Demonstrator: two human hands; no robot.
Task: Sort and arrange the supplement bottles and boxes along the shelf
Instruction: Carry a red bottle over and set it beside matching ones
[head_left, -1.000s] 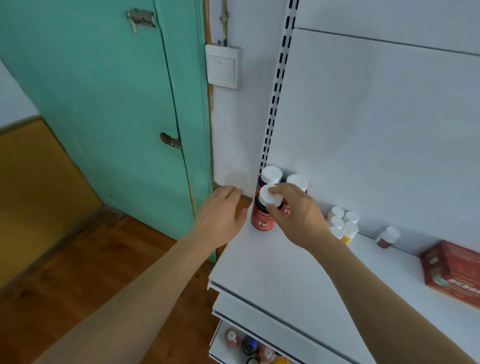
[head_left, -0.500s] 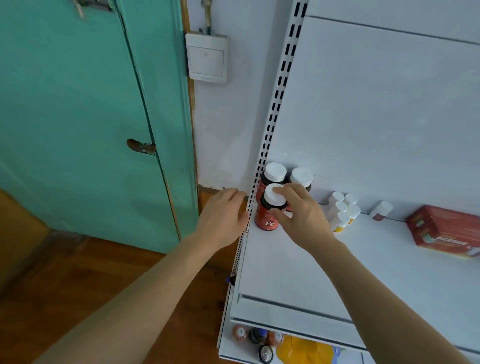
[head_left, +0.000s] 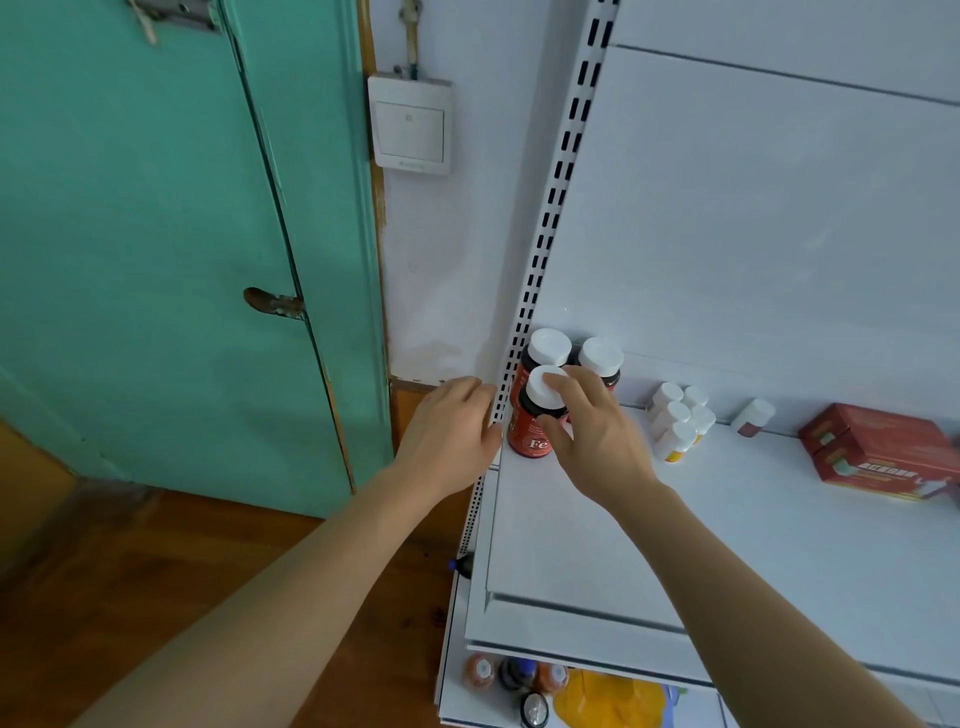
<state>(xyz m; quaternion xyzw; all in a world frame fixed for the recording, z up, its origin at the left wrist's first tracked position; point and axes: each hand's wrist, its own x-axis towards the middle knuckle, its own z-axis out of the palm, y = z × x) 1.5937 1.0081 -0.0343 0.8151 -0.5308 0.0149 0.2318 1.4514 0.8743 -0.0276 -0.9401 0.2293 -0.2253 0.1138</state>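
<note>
Teal door (head_left: 156, 249) left, white wall (head_left: 447, 270) with switch (head_left: 410, 130) — wooden floor (head_left: 218, 545).

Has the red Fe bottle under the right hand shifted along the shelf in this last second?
No. The Fe bottle still stands just in front of the two bottles by the slotted upright; only the camera moved. The right hand still grips its cap.

single head cam, looks fwd + down, close over white shelf (head_left: 675, 545), left end.
</note>
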